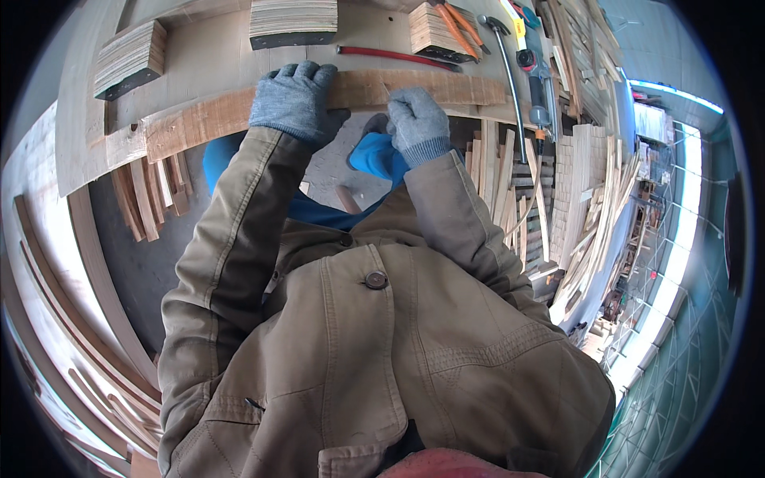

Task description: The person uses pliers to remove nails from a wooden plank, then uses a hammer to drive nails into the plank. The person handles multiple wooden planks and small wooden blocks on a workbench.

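Observation:
Both hands wear grey knit gloves. My left hand is closed over a long brown wooden board, its fingers across the top and its thumb at the near edge. The board lies along the near side of a wooden worktable. My right hand is closed in a pinch at the board's near edge, right of my left hand. A thin sliver shows by its fingertips, too small to name. Beyond the hands lies a red bar.
Three layered wood blocks stand on the table. Orange-handled pincers, a long hammer-headed tool and a grey power tool lie at the right. Wood strips are piled right; more strips sit below the table's left.

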Demonstrator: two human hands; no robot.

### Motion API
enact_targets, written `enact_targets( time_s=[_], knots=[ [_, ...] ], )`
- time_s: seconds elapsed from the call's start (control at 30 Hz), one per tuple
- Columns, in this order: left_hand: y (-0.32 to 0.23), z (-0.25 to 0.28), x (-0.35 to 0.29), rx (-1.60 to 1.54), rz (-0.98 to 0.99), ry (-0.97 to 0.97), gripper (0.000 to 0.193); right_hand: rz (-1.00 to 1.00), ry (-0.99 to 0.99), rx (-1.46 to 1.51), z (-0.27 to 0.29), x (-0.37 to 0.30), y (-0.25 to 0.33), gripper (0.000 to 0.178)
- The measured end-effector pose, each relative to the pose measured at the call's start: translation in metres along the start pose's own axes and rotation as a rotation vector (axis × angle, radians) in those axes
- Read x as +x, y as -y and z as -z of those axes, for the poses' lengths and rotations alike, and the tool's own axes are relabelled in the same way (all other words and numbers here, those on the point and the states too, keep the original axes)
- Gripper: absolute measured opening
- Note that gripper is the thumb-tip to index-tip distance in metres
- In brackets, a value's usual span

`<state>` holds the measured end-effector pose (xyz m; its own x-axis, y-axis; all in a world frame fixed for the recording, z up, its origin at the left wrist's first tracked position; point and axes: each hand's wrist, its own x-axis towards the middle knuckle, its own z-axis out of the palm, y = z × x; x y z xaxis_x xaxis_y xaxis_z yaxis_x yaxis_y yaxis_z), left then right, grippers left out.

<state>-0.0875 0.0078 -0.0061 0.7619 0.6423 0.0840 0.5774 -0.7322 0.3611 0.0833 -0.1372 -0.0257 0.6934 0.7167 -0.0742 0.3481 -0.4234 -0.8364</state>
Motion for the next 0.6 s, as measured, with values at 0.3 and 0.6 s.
enact_targets(
  time_s=[0.3,0.6],
  knots=[
    [-0.0025,-0.0012,0.0010,0.023,0.031,0.022,0.067,0.157,-0.075,-0.292,0.0091,0.0077,-0.0121,0.011],
    [-0.0066,0.0028,0.0026,0.000,0.052,0.045,0.071,0.010,-0.045,-0.113,0.0048,0.0072,-0.0085,0.011]
  ],
)
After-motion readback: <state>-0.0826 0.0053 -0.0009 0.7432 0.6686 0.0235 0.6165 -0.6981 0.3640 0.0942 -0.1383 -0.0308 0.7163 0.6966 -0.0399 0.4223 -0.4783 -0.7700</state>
